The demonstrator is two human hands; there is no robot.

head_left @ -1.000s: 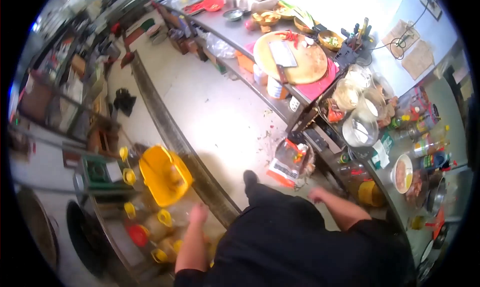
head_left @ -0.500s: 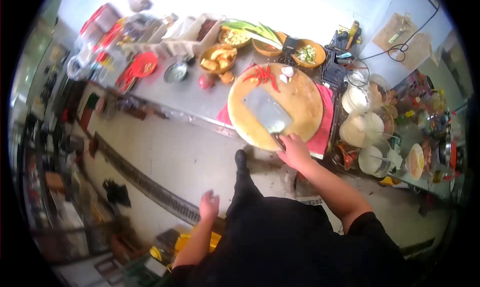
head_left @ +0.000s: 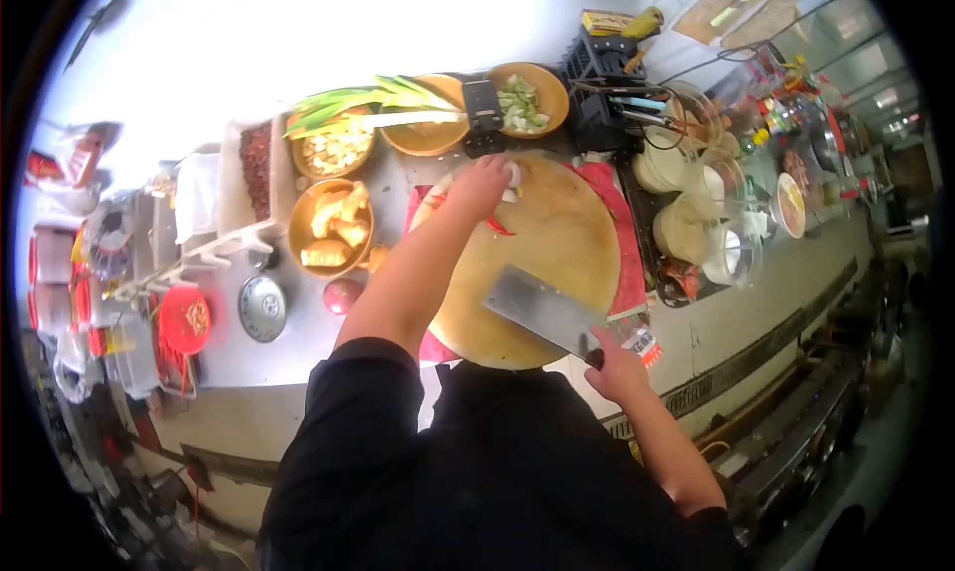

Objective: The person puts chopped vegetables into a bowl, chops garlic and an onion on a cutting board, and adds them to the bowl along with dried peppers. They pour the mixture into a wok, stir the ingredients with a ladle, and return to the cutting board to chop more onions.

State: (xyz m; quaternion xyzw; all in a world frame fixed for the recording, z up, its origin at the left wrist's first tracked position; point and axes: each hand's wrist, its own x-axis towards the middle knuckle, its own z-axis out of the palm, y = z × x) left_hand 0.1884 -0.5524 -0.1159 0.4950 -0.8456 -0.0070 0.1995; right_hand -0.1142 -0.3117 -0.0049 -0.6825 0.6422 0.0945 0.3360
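Observation:
My right hand (head_left: 619, 364) is wrapped round the handle of a wide cleaver (head_left: 542, 307), whose blade lies over the lower part of the round wooden board (head_left: 557, 213). At the board's top left edge, my left hand (head_left: 482, 185) reaches down with its fingers closed beside the white garlic pieces (head_left: 511, 181); what it grips is mostly hidden. A red chili (head_left: 499, 227) shows just below this hand, the other chilies being largely covered by it. Under the board lies a red cloth (head_left: 629, 263).
Left of the board are a bowl of ginger (head_left: 334, 223), a red onion (head_left: 341, 295), a metal bowl (head_left: 262, 308) and a red plate (head_left: 184, 319). Leeks (head_left: 368, 108) lie across bowls behind. A black rack (head_left: 597, 94) and seasoning tubs (head_left: 686, 228) stand right.
My left hand has come up from beside my body to the chilies and garlic on the board. The cleaver has turned and moved toward the board's lower right with my right hand. The view has shifted closer.

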